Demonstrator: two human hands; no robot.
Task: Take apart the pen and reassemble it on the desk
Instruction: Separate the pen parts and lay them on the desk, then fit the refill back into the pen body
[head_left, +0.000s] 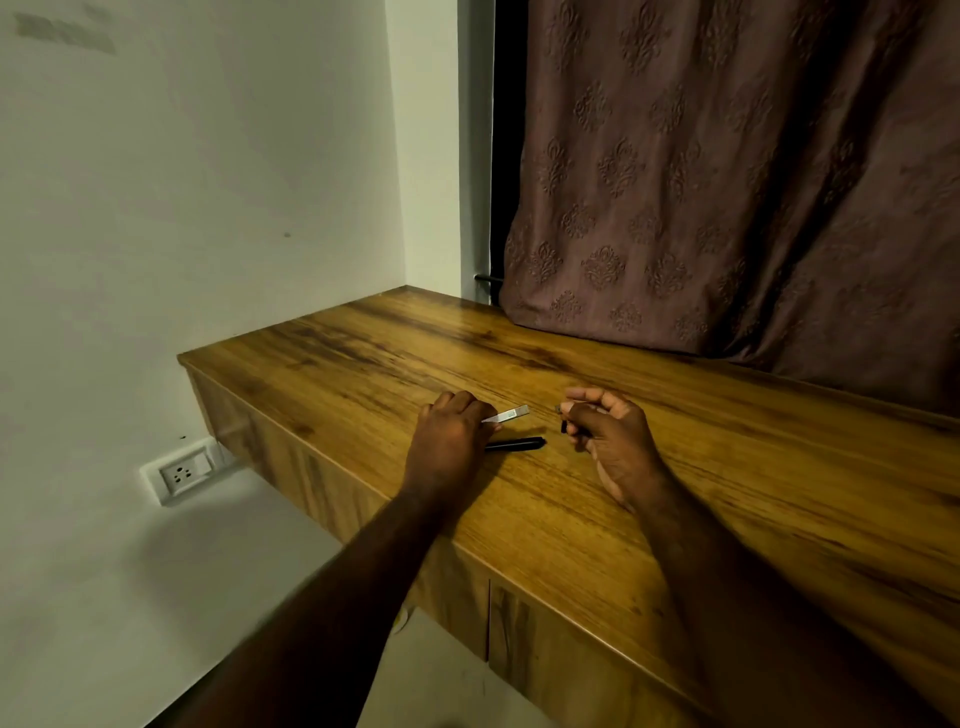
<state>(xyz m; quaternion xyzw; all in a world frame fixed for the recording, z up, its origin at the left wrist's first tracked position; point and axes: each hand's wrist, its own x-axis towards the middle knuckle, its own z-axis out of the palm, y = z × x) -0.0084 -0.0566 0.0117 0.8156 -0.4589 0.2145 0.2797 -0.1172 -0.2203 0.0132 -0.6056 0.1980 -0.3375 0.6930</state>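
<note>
Pointing rightward — silver pen piece (506, 414); black barrel (514, 444) lies parallel.

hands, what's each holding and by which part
Left hand pinches the pale pen part by one end; right hand grips a small dark piece, mostly hidden.

Left hand (451, 434) hides the near end of the pale pen piece (508, 414) it grips, and also the left end of the black pen piece (517, 444). Right hand (605, 434) fingers cover most of a small dark part (563, 425), too small to identify. Desk (727, 467) is cut off at right and bottom edges.
</note>
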